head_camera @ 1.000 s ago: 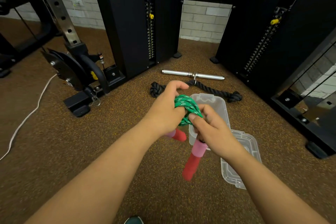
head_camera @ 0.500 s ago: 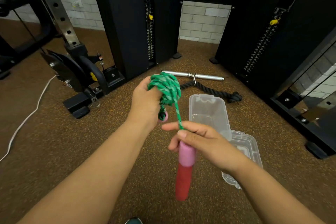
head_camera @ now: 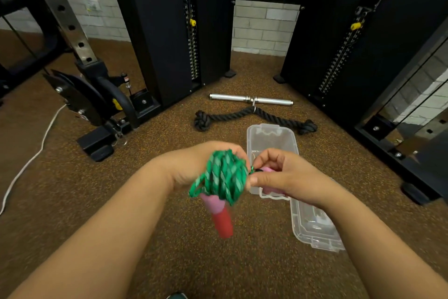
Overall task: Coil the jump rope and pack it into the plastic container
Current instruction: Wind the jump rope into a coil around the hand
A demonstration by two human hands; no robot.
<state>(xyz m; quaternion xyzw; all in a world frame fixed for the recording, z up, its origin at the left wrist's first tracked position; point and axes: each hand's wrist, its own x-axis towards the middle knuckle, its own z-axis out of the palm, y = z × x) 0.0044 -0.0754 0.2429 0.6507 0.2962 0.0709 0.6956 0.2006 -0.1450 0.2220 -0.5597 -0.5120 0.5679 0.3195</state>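
Observation:
The green jump rope (head_camera: 224, 176) is wound into a tight bundle around my left hand (head_camera: 194, 165), which grips it. One pink and red handle (head_camera: 219, 215) hangs down from the bundle. My right hand (head_camera: 283, 177) holds the other pink handle (head_camera: 268, 170) right beside the bundle, mostly hidden by its fingers. Both hands are above the brown floor, at the near end of the clear plastic container (head_camera: 271, 137). The container's clear lid (head_camera: 315, 228) lies on the floor at its near right.
A black thick rope attachment (head_camera: 254, 115) and a metal bar handle (head_camera: 251, 99) lie beyond the container. Black weight-stack towers (head_camera: 155, 32) stand behind, with a rack base (head_camera: 97, 114) at left. A white cord (head_camera: 29, 160) trails across the floor at far left.
My right hand swung its handle up from below and brought it against the bundle. My left hand lowered the coil, and the other handle now dangles beneath it.

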